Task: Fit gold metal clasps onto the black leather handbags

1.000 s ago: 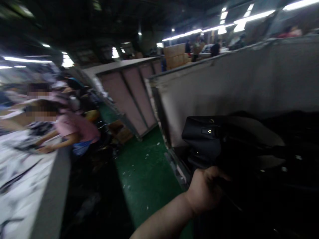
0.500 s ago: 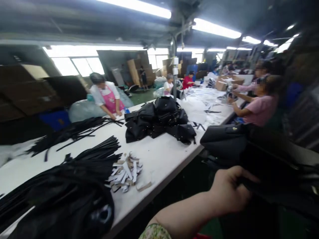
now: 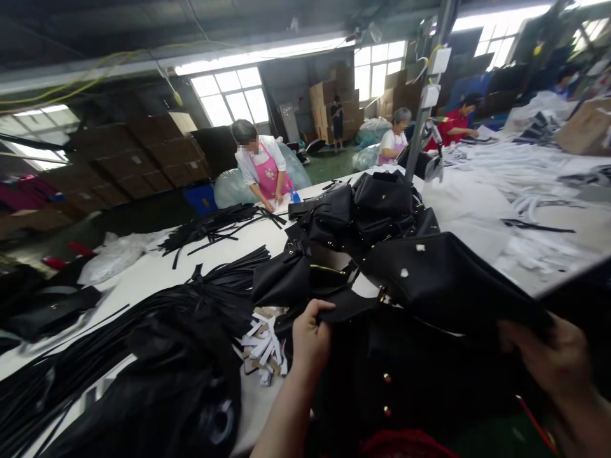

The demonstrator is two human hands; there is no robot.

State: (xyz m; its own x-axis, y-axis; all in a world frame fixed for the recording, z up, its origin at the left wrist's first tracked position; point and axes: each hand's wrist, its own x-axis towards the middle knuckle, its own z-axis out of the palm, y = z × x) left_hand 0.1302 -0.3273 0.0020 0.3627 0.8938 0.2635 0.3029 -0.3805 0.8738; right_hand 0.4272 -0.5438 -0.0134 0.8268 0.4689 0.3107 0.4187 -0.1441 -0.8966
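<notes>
A black bag (image 3: 443, 273) with gold-coloured metal fittings is stretched between my hands above the table's near edge. My left hand (image 3: 310, 337) is closed, thumb and fingers pinching a flat black edge of it. At the other end, my right hand (image 3: 556, 359) grips the bag's lower right side; its fingers are partly in shadow. Just beyond lies a heap of similar black bags (image 3: 334, 213), overlapping the held one in view. White and brown paper strips (image 3: 262, 346) are piled just left of my left hand.
Bundled black straps (image 3: 191, 299) run along the white table (image 3: 143, 273), with dark black material (image 3: 157, 381) at the near left. A metal post (image 3: 422, 140) rises behind the heap. Across the table stands a person in a pink apron (image 3: 270, 175); white strips (image 3: 534, 197) cover the right side.
The view has swung right. The held bag has come from the right to in front of the bag heap. Both my hands now show on it; before, only one was visible.
</notes>
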